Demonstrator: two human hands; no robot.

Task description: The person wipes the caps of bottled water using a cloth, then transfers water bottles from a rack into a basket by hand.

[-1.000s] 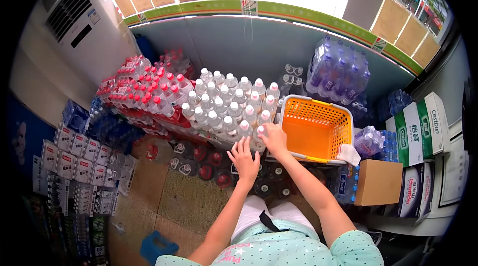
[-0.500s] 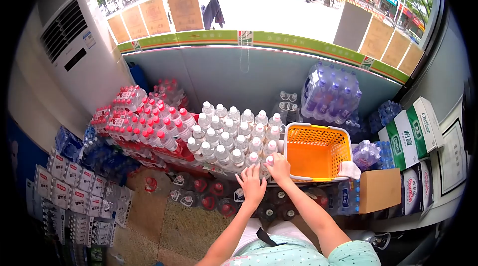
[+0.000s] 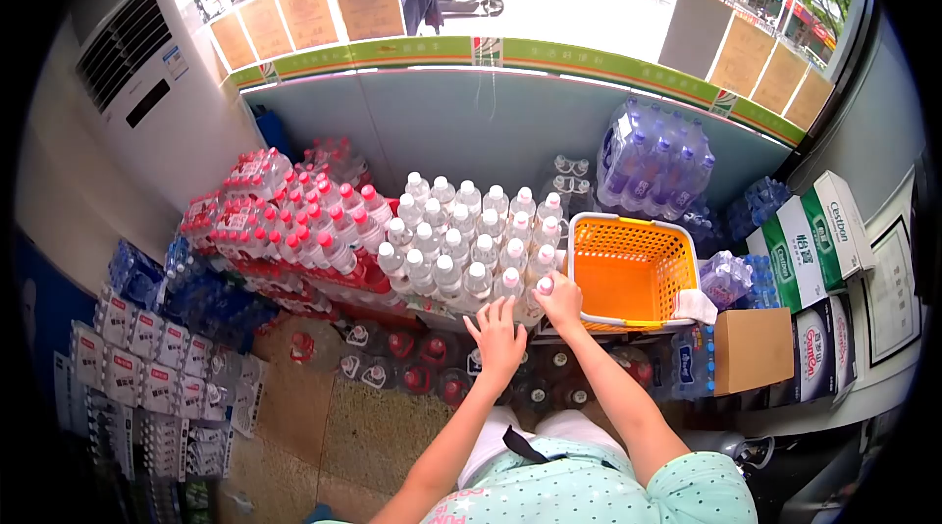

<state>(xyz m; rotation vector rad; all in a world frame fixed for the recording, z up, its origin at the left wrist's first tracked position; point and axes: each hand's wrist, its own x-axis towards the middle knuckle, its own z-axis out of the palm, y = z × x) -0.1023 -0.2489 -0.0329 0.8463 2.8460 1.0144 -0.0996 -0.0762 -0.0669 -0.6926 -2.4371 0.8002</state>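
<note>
Rows of clear water bottles [image 3: 447, 274] with pale caps stand upright and close together in front of me. My right hand [image 3: 560, 304] is at the near right corner of the rows, its fingers closed on the cap of a bottle there. Beside it, my left hand [image 3: 497, 340] has its fingers spread at the front edge of the rows, near a pink-tinted cap, and holds nothing that I can see. An orange basket with a grey and yellow rim [image 3: 633, 221] stands right of the bottles, with a white cloth [image 3: 694, 306] over its near right corner.
Red-capped bottle packs [image 3: 294, 215] are stacked at left. Large jugs [image 3: 417, 364] stand on the floor below the bottles. Purple bottle packs [image 3: 655, 161] sit behind the basket. A cardboard box [image 3: 753, 350] and Cestbon cartons [image 3: 810, 239] are at right.
The view has tilted slightly, so the bottles and basket sit a little higher. Both hands stay at the front row. A scooter rider has come into view outside.
</note>
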